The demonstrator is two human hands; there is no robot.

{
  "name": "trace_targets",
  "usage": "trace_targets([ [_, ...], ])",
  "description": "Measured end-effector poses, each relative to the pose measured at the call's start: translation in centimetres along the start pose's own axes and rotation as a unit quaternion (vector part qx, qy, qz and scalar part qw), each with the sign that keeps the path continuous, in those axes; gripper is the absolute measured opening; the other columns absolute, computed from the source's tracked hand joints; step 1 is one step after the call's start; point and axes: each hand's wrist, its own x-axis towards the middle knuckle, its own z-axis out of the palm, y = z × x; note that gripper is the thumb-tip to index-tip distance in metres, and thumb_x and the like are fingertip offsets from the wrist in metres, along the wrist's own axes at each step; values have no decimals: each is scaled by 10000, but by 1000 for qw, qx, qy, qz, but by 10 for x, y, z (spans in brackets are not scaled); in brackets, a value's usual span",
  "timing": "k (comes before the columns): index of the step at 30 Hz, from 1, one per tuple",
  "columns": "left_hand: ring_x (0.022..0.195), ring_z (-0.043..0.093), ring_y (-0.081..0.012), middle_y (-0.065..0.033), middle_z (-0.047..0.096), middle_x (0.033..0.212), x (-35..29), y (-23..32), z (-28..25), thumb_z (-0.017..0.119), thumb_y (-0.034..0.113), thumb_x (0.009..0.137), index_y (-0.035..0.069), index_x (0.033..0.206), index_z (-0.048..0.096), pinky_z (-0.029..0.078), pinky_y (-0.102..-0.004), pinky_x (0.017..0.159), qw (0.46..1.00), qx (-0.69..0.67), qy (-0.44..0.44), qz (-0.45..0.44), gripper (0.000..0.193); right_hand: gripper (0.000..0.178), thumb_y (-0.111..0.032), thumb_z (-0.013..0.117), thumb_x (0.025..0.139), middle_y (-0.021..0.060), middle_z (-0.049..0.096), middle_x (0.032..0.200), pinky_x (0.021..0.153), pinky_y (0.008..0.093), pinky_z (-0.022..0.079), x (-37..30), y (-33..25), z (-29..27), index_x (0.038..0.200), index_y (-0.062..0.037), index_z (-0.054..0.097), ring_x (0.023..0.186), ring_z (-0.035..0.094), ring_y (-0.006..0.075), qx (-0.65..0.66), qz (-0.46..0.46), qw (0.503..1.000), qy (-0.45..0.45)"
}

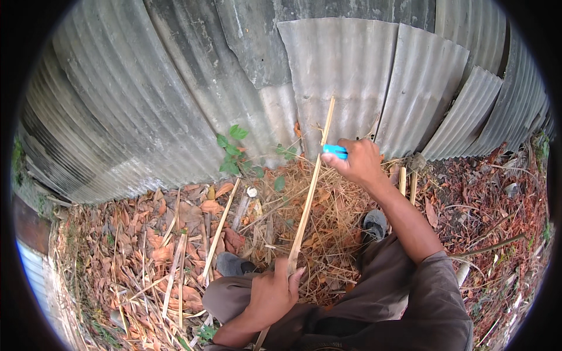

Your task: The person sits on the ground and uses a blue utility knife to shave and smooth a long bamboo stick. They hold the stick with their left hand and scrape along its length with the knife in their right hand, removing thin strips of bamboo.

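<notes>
A long pale wooden strip [310,202], likely split bamboo, slants up and away from my lap toward the metal wall. My left hand [272,297] is closed around its lower part, above my left thigh. Farther up, my right hand [358,161] grips a bright blue tool [335,152] with a dark slot, which looks like a utility knife. The tool meets the strip at its upper part; its blade cannot be made out. Thin shavings stick out from the strip just above the tool.
A corrugated metal wall [345,64] stands ahead. Dry leaves [164,251] and straw shavings [333,234] cover the ground around my shoes [374,225]. Other thin strips [222,231] lie to the left. A small green plant [233,155] grows against the wall, and cut sticks [403,180] stand at right.
</notes>
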Motion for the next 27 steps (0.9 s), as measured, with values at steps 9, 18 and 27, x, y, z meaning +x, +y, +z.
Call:
trace_targets([
  [9,494,582,-390,-154,544,530,-2,4,6,633,190,899,-10,924,453,445,-445,448,993,-111,-36,19,271,951,-790,249,856,311,638,786,777,512,460,6,183,3,755,58,669,859,636,449,24,384,922,52],
  [18,615,616,-428,-201,619,696,20,4,6,613,210,917,-35,1074,471,482,-462,527,995,-91,-6,-27,324,758,-773,498,771,135,556,498,560,459,497,-22,4,-28,717,-43,693,536,619,346,-6,11,993,-117],
  [27,508,587,-402,-169,577,590,15,7,23,616,214,913,-25,1071,455,451,-474,466,999,-47,-9,13,329,804,-803,470,766,140,557,478,506,459,492,-2,23,-15,668,-35,684,499,622,327,-49,50,996,-60],
])
